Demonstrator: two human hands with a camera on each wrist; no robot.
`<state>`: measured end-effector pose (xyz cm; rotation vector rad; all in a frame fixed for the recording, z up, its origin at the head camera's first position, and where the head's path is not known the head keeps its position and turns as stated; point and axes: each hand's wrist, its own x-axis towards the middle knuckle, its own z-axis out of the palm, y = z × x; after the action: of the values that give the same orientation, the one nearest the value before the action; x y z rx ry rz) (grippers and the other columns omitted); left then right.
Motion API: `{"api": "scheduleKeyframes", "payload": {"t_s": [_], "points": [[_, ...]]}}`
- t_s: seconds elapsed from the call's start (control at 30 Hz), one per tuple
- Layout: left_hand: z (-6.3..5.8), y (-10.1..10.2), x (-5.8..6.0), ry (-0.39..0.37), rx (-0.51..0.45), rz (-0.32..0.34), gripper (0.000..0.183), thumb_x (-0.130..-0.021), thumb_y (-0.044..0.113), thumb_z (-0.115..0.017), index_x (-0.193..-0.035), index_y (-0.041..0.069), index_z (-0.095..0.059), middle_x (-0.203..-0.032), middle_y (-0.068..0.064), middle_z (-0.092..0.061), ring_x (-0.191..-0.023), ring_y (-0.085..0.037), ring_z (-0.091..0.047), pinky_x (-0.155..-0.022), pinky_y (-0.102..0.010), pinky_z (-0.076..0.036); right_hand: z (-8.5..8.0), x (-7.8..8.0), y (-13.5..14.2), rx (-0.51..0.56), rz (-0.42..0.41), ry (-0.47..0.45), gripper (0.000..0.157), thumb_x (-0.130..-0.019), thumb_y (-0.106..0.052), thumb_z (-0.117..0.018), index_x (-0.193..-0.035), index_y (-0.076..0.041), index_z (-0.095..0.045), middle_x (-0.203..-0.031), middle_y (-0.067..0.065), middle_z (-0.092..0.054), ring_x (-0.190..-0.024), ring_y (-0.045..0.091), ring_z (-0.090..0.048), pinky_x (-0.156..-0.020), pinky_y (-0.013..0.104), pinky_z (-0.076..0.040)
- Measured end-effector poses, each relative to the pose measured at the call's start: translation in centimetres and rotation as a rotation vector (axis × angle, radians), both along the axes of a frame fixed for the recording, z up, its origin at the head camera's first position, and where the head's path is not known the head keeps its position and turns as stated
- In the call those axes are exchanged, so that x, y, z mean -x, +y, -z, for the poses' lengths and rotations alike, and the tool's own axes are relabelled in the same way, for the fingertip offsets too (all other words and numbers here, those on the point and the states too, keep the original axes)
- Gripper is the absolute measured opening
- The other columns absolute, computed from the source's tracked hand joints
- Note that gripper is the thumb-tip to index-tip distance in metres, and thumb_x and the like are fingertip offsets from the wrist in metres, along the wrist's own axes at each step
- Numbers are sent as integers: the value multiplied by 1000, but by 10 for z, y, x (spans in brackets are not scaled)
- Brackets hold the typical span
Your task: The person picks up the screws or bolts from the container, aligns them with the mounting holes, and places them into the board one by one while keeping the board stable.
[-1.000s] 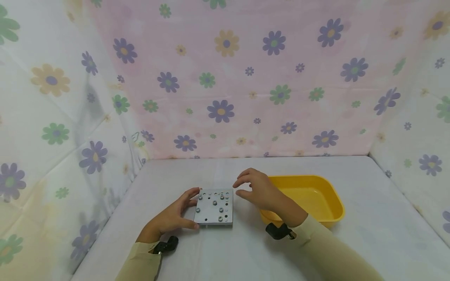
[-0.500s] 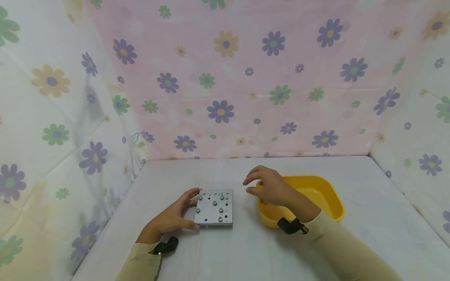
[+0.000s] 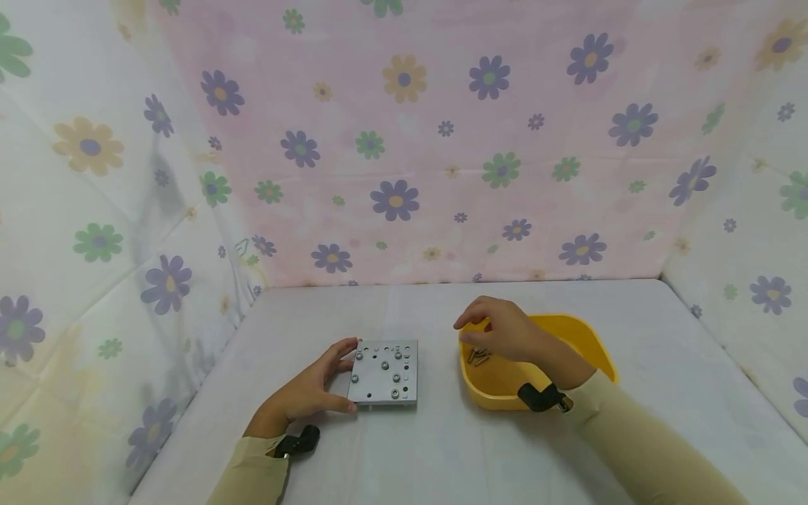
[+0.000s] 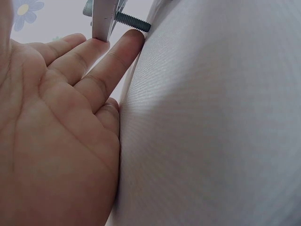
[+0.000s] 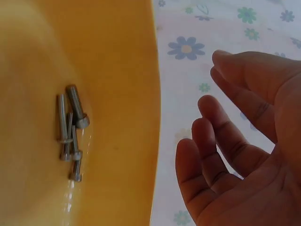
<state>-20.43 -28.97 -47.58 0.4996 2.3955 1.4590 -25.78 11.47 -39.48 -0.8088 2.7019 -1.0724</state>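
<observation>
At the yellow tub's (image 5: 127,113) left end, screws (image 5: 63,120) sit closest to my empty, loose right hand (image 3: 504,332); left hand (image 3: 312,389) grips the plate (image 3: 375,382).

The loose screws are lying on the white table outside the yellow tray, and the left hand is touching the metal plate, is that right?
Not quite, the screws' place is wrong: the loose screws lie inside the yellow tray, as the right wrist view shows. The left hand is touching the metal plate.

Yellow tray (image 3: 495,379), silver plate (image 3: 379,382), pink flowered backdrop (image 3: 416,158)
</observation>
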Motion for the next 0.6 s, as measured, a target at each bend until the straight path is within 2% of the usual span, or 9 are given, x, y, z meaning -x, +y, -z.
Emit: {"api": "scheduleKeyframes", "payload": {"t_s": [0.37, 0.6], "points": [[2, -1, 1, 4, 4, 1, 124, -69, 19, -97, -165, 23, -19, -171, 2, -26, -152, -33, -38, -123, -68, -3, 8, 15, 21, 11, -79, 3, 18, -95, -28, -76, -113, -26, -78, -107, -9, -71, -95, 14, -61, -82, 30, -54], [1, 0, 0, 3, 25, -12, 123, -69, 21, -97, -165, 25, -20, -170, 2, -29, -151, -31, -39, -123, -68, -3, 10, 24, 32, 42, -135, -124, 22, -96, -26, -74, -117, -18, -78, -113, -2, -74, -97, 18, -66, -83, 29, -56]]}}
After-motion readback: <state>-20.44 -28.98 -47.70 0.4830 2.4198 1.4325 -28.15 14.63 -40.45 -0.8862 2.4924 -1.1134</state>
